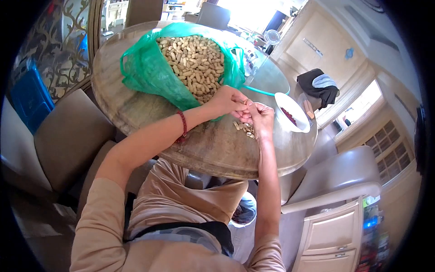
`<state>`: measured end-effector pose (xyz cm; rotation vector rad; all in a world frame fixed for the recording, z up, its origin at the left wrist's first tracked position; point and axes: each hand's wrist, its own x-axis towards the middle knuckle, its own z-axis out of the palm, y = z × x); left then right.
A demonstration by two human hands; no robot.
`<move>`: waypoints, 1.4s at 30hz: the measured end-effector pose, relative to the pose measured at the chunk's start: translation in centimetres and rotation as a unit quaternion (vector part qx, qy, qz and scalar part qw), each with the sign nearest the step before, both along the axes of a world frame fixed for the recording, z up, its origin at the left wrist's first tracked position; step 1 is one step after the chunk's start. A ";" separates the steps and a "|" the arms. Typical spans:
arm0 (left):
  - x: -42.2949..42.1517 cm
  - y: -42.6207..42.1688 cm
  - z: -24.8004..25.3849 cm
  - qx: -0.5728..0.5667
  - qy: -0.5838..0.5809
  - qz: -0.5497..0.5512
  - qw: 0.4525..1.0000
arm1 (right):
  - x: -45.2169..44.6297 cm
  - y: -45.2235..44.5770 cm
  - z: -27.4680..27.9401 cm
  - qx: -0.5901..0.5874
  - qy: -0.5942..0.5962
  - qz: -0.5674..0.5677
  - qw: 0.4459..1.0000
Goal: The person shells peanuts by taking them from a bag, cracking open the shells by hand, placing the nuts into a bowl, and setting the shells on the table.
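Note:
Over the round table my left hand (230, 100) and my right hand (261, 117) meet, fingertips pinched together. Whatever they hold is too small and hidden to make out. Just below them lie several peanuts and shells (244, 128) on the tabletop. Behind my left hand, a green plastic bag (152, 75) stands open, full of unshelled peanuts (192, 61). To the right of my right hand is a white bowl (297, 112) with dark red kernels (288, 116) inside. A red beaded bracelet circles my left wrist.
The round wooden table (217, 152) has its near edge close to my lap. Chairs (337, 177) stand at both sides. A waste bin (244, 211) sits on the floor below the table edge. Dark cloth (319, 88) lies beyond the bowl.

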<state>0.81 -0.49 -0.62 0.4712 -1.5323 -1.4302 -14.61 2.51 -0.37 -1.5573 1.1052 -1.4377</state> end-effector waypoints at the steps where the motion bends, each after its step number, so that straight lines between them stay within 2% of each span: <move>1: 0.1 0.2 0.2 -0.017 -0.011 -0.004 1.000 | -0.1 -0.1 -0.1 0.000 -0.003 -0.001 1.000; 5: -0.1 -0.2 0.0 -0.026 -0.053 0.035 0.998 | -0.2 -0.2 -0.1 -0.009 0.017 0.013 1.000; 10: -0.3 -0.9 -0.7 0.024 0.013 0.028 0.999 | 0.0 0.0 -0.1 -0.007 -0.029 -0.002 1.000; 17: -0.5 -0.7 -1.0 -0.014 0.011 0.067 0.998 | 0.0 0.1 0.2 0.066 -0.058 0.023 0.996; 18: -0.4 -0.4 -0.7 -0.146 -0.079 0.137 0.977 | 0.0 0.1 0.3 0.089 -0.076 0.031 0.993; 19: -0.3 -0.1 -0.4 -0.273 -0.166 0.203 0.926 | -0.1 0.0 0.2 0.088 -0.076 0.030 0.993; 20: -0.3 -0.2 -0.3 -0.273 -0.166 0.203 0.926 | -0.2 -0.1 0.1 0.105 -0.129 0.051 0.985; 21: -0.4 -0.3 -0.4 -0.372 -0.153 0.221 0.889 | -0.3 -0.3 0.0 0.121 -0.182 0.072 0.973; 22: -0.4 -0.5 -0.4 -0.466 -0.138 0.236 0.841 | -0.5 -0.4 -0.1 0.120 -0.183 0.071 0.973; 24: -0.3 -0.5 -0.3 -0.473 -0.156 0.243 0.833 | -0.7 -0.4 -0.2 0.143 -0.266 0.118 0.946; 29: 0.2 -0.4 0.3 -0.468 -0.168 0.236 0.835 | -1.0 -0.7 -0.4 0.173 -0.315 0.154 0.920; 31: 0.2 -0.4 0.3 -0.422 -0.136 0.221 0.869 | -1.1 -0.8 -0.4 0.180 -0.327 0.169 0.912; 32: 0.2 -0.5 0.4 -0.423 -0.137 0.221 0.868 | -1.2 -0.8 -0.5 0.176 -0.328 0.161 0.914; 34: 0.1 -0.2 0.5 -0.298 -0.112 0.200 0.927 | -1.1 -0.7 -0.4 0.171 -0.329 0.154 0.916; 35: 0.2 -0.2 0.6 -0.299 -0.113 0.200 0.926 | -1.1 -0.7 -0.4 0.166 -0.323 0.149 0.920; 37: 0.3 -0.4 0.6 -0.214 -0.110 0.162 0.957 | -0.8 -0.5 0.0 0.159 -0.318 0.145 0.923; 40: 0.1 -0.5 0.3 -0.249 -0.144 0.209 0.935 | -0.6 -0.2 0.1 0.153 -0.279 0.121 0.940; 42: -0.1 -0.5 0.2 -0.253 -0.158 0.206 0.932 | -0.7 -0.1 0.0 0.098 -0.191 0.071 0.974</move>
